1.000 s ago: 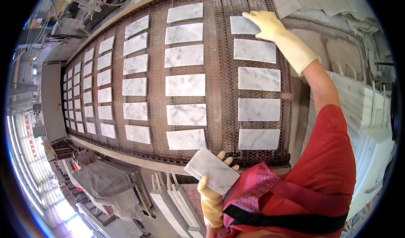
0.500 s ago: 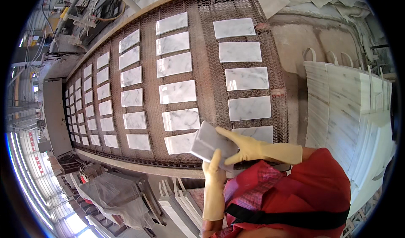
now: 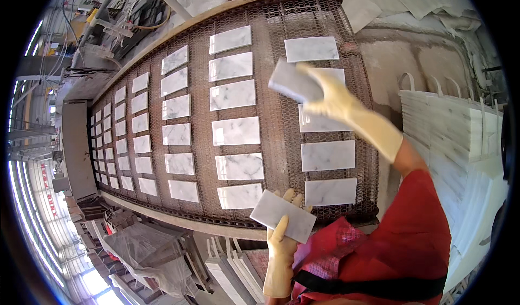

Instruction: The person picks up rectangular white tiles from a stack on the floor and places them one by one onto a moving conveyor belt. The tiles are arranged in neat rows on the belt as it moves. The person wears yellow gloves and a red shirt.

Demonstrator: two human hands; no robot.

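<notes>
Both my hands wear cream rubber gloves. My left hand [image 3: 283,234], near the conveyor's front edge, grips a white marble tile [image 3: 284,215] with the thumb over its top face; whether more lie under it I cannot tell. My right hand [image 3: 333,95] reaches out over the conveyor and holds another marble tile [image 3: 295,82] by its right end, tilted and slightly blurred. Beneath that arm, tiles of the nearest row show in part, one of them a grey-veined tile [image 3: 325,122]. Rows of such tiles, like this glossy one [image 3: 236,130], lie on the brown wire mesh conveyor [image 3: 276,137].
A wooden rail [image 3: 216,11] edges the conveyor's far side. On the right stand large white slabs [image 3: 433,137] with strap loops. Below left are a plastic-covered stack [image 3: 149,243] and white boards [image 3: 230,272] on edge. A grey housing [image 3: 77,148] spans the conveyor's left end.
My hands have come apart. The right has moved up and away with one tile, while the left keeps a tile near me. The view has shifted slightly.
</notes>
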